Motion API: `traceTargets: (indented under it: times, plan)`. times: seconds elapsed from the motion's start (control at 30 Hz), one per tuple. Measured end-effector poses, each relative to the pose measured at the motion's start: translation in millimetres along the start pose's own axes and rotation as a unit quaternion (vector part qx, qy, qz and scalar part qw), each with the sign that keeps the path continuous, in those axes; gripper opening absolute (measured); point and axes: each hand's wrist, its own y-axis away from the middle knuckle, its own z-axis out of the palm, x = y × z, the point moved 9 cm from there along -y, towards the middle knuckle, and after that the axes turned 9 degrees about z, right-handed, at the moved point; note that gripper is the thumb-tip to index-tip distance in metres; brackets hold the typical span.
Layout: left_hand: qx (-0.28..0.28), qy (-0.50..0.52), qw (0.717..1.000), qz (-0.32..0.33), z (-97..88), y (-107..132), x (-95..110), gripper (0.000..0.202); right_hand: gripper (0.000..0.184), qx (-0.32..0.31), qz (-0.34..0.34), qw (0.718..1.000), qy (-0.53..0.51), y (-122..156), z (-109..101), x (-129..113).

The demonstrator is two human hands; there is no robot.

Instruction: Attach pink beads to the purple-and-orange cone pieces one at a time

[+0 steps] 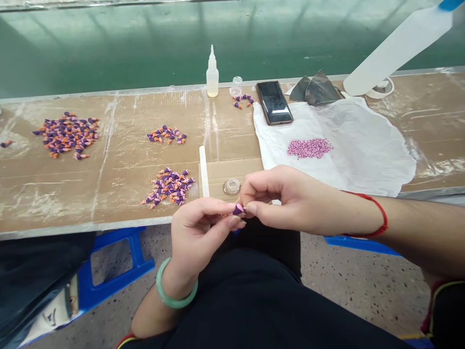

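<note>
- At the far left of the brown-covered desk (pixel 123 179), a single stray piece (pixel 6 144) lies near the edge of view.
- Next comes a large heap (pixel 67 134) of purple, orange and pink pieces; below the desk edge is a blue stool (pixel 112 261).
- Further right lie two more groups of such pieces: a small cluster (pixel 167 134) towards the back and a denser pile (pixel 170 187) nearer the front edge.
- The left hand (pixel 198 232), with a green bangle (pixel 174 291) at its wrist, has its grip closed, thumb and fingers pinching a small purple-and-pink piece (pixel 238 209).
- Behind that hand lies a white strip (pixel 204 172); a dropper bottle (pixel 212 77) stands upright at the back.
- The held piece is between the two hands, in front of a clear round dish (pixel 231 186).
- Towards the back, a small clear jar (pixel 236 86) stands just behind a curved row of pieces (pixel 244 100).
- The right hand (pixel 286 198), a red cord (pixel 378 213) at its wrist, has thumb and fingertips together at the piece's right end; whether its grip clasps anything cannot be told.
- Beyond it, a white cloth (pixel 370 140) carries pink bits (pixel 309 148) and part of a phone (pixel 274 103).
- Dark sheets (pixel 317 89) and a tape roll (pixel 382 89) lie at the back right.
</note>
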Motion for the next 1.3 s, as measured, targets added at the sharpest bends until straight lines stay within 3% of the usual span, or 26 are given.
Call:
traceTargets:
  times: [0.63, 0.8, 1.07, 1.17, 1.3]
  plan:
    - [-0.02, -0.027, 0.999, -0.008, 5.2, -2, 2, 0.03, 0.015, 0.05, -0.078, 0.991, 0.093, 12, -6, -11]
    - [-0.03, -0.064, 0.997, 0.001, 5.9, -1, 4, 0.031, 0.019, 0.115, -0.058, 0.987, 0.096, 19, -24, -1]
    - [-0.039, -0.163, 0.986, 0.011, 10.2, -2, 7, 0.021, 0.02, 0.133, -0.047, 0.985, 0.098, 26, -38, 19]
    - [-0.078, -0.267, 0.96, 0.029, 8.9, -10, 10, 0.015, 0.021, 0.157, -0.031, 0.983, 0.091, 34, -53, 33]
    - [-0.178, -0.466, 0.86, 0.112, -3.1, -31, 16, 0.01, 0.021, 0.261, -0.007, 0.96, 0.096, 53, -88, 67]
